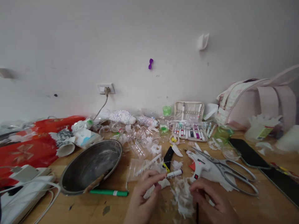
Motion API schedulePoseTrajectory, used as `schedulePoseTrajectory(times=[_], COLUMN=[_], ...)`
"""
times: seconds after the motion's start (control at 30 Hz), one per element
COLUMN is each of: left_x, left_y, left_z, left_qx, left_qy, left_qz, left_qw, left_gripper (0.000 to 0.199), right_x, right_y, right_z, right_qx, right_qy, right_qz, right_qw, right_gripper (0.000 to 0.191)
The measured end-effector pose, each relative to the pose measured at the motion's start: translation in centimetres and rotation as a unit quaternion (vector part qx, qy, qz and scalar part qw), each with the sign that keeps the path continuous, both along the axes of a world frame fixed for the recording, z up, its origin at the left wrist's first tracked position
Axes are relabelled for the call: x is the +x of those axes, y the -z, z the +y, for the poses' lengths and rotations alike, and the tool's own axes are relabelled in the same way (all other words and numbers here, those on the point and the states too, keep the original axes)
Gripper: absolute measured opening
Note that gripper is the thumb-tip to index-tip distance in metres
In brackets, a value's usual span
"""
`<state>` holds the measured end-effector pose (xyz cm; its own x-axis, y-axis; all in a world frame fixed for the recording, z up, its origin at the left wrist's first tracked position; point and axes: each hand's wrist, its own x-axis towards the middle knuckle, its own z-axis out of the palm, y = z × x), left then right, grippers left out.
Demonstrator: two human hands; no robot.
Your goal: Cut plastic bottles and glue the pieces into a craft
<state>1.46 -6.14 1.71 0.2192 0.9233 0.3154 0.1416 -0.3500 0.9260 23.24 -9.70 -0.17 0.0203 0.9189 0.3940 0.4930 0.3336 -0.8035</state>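
Note:
My left hand (146,197) is at the front middle, its fingers curled toward the thumb. White material shows between them, but what it is stays unclear. Just beyond its index finger lies a white marker with a purple end (174,174). My right hand (211,200) has its fingertips pinched at the right edge of a ragged white clump (183,197), which sits between both hands. What that pinch holds is hidden, and a thin dark strip shows under it. Beyond the right hand are a white glue gun (198,166) and large grey-handled scissors (233,174).
A dark metal basin (93,165) and a green marker (109,193) are at left, beside a white power strip (25,196). Plastic scraps and two patterned fish shapes lie toward the wall. An open marker case (189,133), phones (249,152) and a pink bag (254,102) stand right.

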Motion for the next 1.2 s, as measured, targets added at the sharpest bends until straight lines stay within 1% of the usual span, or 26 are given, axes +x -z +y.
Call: schedulePoseTrajectory(times=[0.07, 0.13, 0.2, 0.3, 0.37, 0.5, 0.57, 0.7, 0.8, 0.87, 0.93, 1.0, 1.03, 1.07, 1.1, 1.13, 1.17, 1.2], left_x=[0.3, 0.6, 1.0, 1.6, 1.9, 1.9, 1.7, 1.5, 1.2, 0.5, -0.4, -1.0, -1.0, -0.6, -0.1, 0.7, 1.5, 2.4], left_y=[0.6, 1.4, 2.4, 3.3, 3.3, 2.4, 2.2, 2.3, 2.4, 2.3, 2.4, 2.9, 3.4, 4.0, 4.7, 5.5, 6.2, 6.8], left_z=[-0.6, -1.4, -2.2, -3.4, -4.0, -4.5, -4.6, -4.6, -4.5, -4.3, -4.1, -4.0, -4.0, -4.1, -4.3, -4.5, -4.7, -4.9], left_qx=[0.035, 0.084, 0.098, 0.094, 0.09, 0.114, 0.121, 0.144, 0.181, 0.195, 0.167, 0.116, 0.075, 0.028, -0.014, -0.052, -0.088, -0.128], left_qy=[0.013, 0.017, 0.001, -0.029, -0.048, -0.061, -0.064, -0.039, -0.058, -0.064, -0.105, -0.145, -0.135, -0.104, -0.063, -0.02, 0.002, 0.019], left_qz=[0.037, 0.071, 0.114, 0.135, 0.141, 0.181, 0.207, 0.259, 0.274, 0.269, 0.245, 0.189, 0.153, 0.115, 0.081, 0.044, 0.0, -0.047], left_qw=[0.999, 0.994, 0.989, 0.986, 0.985, 0.975, 0.969, 0.954, 0.943, 0.941, 0.949, 0.964, 0.976, 0.988, 0.995, 0.997, 0.996, 0.991], left_gripper=[0.04, 0.049, 0.049, 0.048, 0.047, 0.046, 0.045, 0.045, 0.053, 0.05, 0.034, 0.028, 0.033, 0.047, 0.065, 0.081, 0.09, 0.091], right_x=[-0.5, -1.2, -2.0, -3.0, -3.4, -3.6, -3.6, -4.0, -4.4, -4.4, -4.0, -3.7, -3.6, -3.7, -3.9, -4.2, -4.4, -4.6], right_y=[-0.3, -0.6, -0.8, -0.7, -0.6, -0.7, -0.9, -1.0, -0.6, -0.2, 0.0, 0.1, 0.2, 0.3, 0.4, 0.6, 0.7, 0.8], right_z=[0.2, 0.2, 0.1, -0.2, -0.5, -1.0, -1.2, -1.5, -1.6, -1.6, -1.6, -1.5, -1.5, -1.6, -1.7, -1.8, -2.0, -2.1], right_qx=[0.037, 0.056, 0.061, 0.074, 0.098, 0.143, 0.144, 0.152, 0.161, 0.158, 0.146, 0.119, 0.107, 0.094, 0.086, 0.082, 0.085, 0.09], right_qy=[-0.03, -0.036, -0.029, -0.021, -0.033, -0.053, -0.05, -0.049, -0.037, -0.024, -0.001, 0.017, 0.017, 0.018, 0.015, 0.015, 0.018, 0.024], right_qz=[-0.047, -0.073, -0.084, -0.084, -0.104, -0.131, -0.124, -0.096, -0.085, -0.085, -0.071, -0.036, -0.014, 0.008, 0.026, 0.04, 0.049, 0.053], right_qw=[0.998, 0.995, 0.994, 0.994, 0.989, 0.98, 0.981, 0.983, 0.983, 0.983, 0.987, 0.992, 0.994, 0.995, 0.996, 0.996, 0.995, 0.994], right_gripper=[0.01, 0.007, 0.009, 0.007, 0.005, 0.004, 0.005, 0.012, 0.014, 0.014, 0.014, 0.015, 0.015, 0.016, 0.017, 0.018, 0.02, 0.022])
